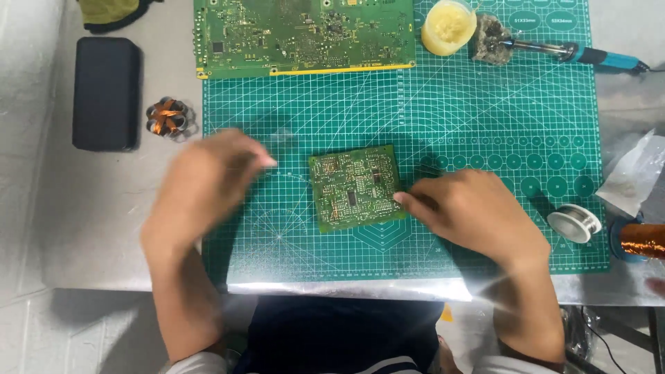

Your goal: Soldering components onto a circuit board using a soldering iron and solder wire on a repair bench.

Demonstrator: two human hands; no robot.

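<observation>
- Right hand (478, 215) rested on the green cutting mat (443, 118), fingertips pinching the right edge of the small square circuit board (355, 187), seemingly to steady it flat.
- Left hand (208, 180) hovered just left of that board, blurred; fingers loosely curled, holding nothing I could make out, clear of the board's left edge.
- The board lay between both hands, slightly skewed to the grid.
- Beyond the hands: large circuit board (305, 34) along the mat's far edge; flux jar (448, 26) and soldering iron (575, 52) parked far right.
- Bare mat lay open between small board and large one.
- Outside the right hand: solder spool (574, 223), copper wire reel (641, 240). Outside the left: copper coil (167, 116), black case (106, 93) on the table (90, 228).
</observation>
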